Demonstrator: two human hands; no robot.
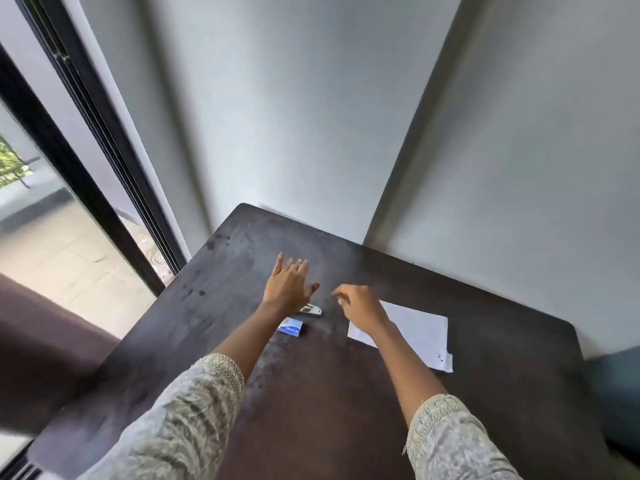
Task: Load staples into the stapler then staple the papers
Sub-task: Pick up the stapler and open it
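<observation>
A small white stapler [311, 310] lies on the dark table [242, 306], partly under my left wrist. Just in front of it sits a blue and white staple box [291, 327]. My left hand [289, 284] is stretched out flat above the table beyond the stapler, fingers spread, holding nothing. My right hand [358, 304] hovers to the right of the stapler with the fingers curled loosely and the fingertips pinched; whether anything is between them I cannot tell. White papers [415, 332] lie to the right, partly under my right wrist.
The table stands in a corner against grey walls [311, 116]. A dark-framed sliding glass door [86, 168] runs along the left. A dark seat [41, 341] is at the left edge and a teal one [616, 393] at the right.
</observation>
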